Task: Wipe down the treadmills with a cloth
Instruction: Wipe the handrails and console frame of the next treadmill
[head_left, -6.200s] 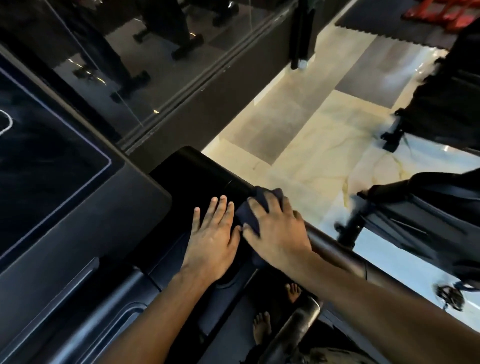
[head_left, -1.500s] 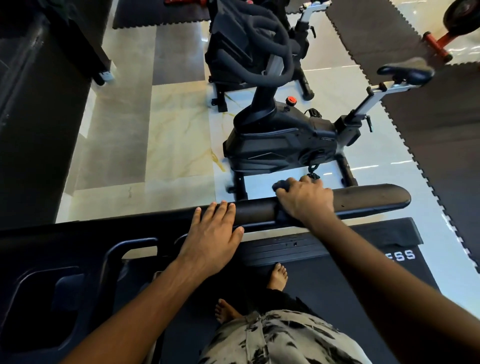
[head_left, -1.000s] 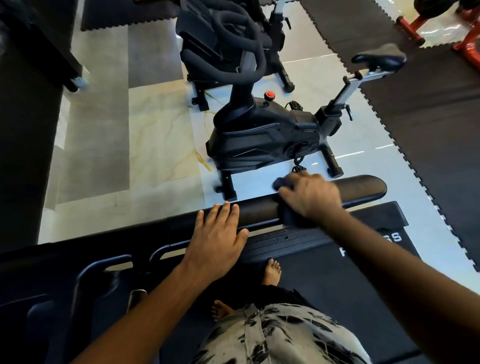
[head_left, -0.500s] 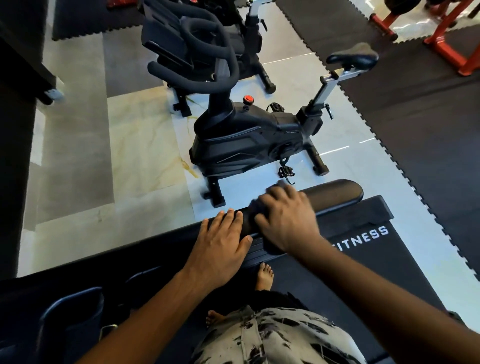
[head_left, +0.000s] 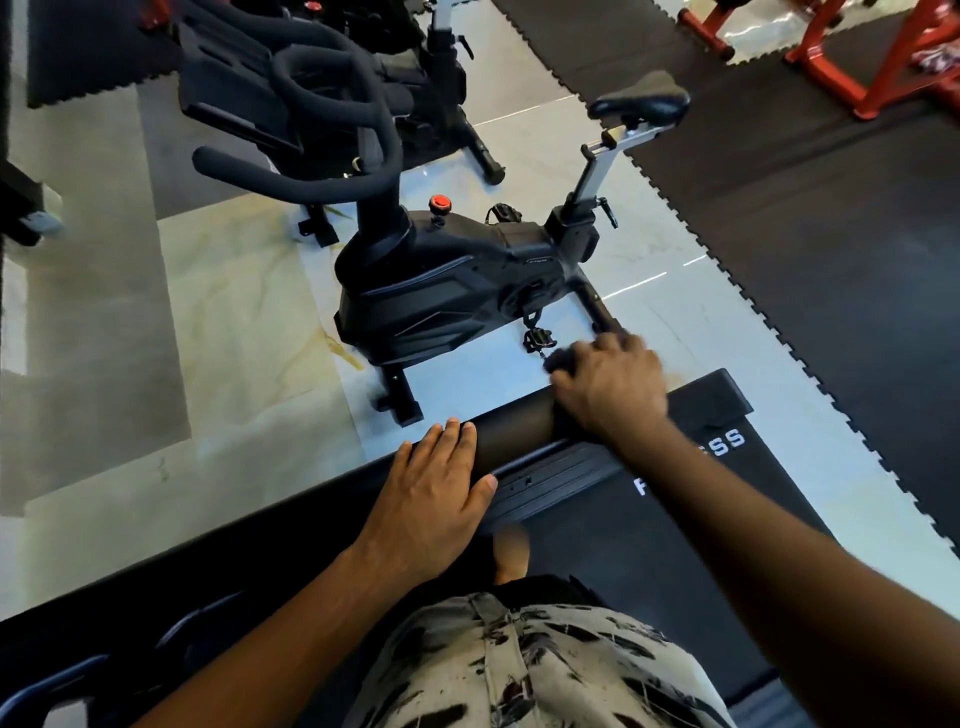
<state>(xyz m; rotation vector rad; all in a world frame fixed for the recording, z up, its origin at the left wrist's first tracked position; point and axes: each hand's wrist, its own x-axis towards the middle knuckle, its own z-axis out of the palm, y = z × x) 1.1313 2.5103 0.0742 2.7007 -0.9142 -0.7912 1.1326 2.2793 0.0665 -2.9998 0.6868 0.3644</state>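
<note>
— The head camera is the only view. Where's the cloth (head_left: 557, 362)?
— Under the right hand (head_left: 612, 388), on the treadmill's handrail (head_left: 511, 427), at or near the rail's end, which the hand hides. Only a dark, blurred edge shows past the fingertips.
— How is that hand set?
— Its fingers (head_left: 615, 347) curl over the top of the rail and pin the cloth against it. I'd judge the wrap lets the cloth cover the rounded top and outer side in one pass.
— And the left hand (head_left: 431, 501)?
— It lies flat on the same rail, nearer the body. Its fingers (head_left: 457, 441) are straight and together and hold nothing. It looks like a brace that takes weight while the person leans over the rail to wipe.
— Where do they stand?
— On the treadmill belt (head_left: 587, 535), with a bare foot (head_left: 511, 553) just inside the rail. That puts the rail within easy reach.
— Anything beside it?
— An exercise bike (head_left: 457, 291) stands on the tiled floor (head_left: 234, 312) just beyond the rail and doesn't touch it.
— How far along is the job?
— This rail seems almost done. Other parts of the machine are likely left.
</note>
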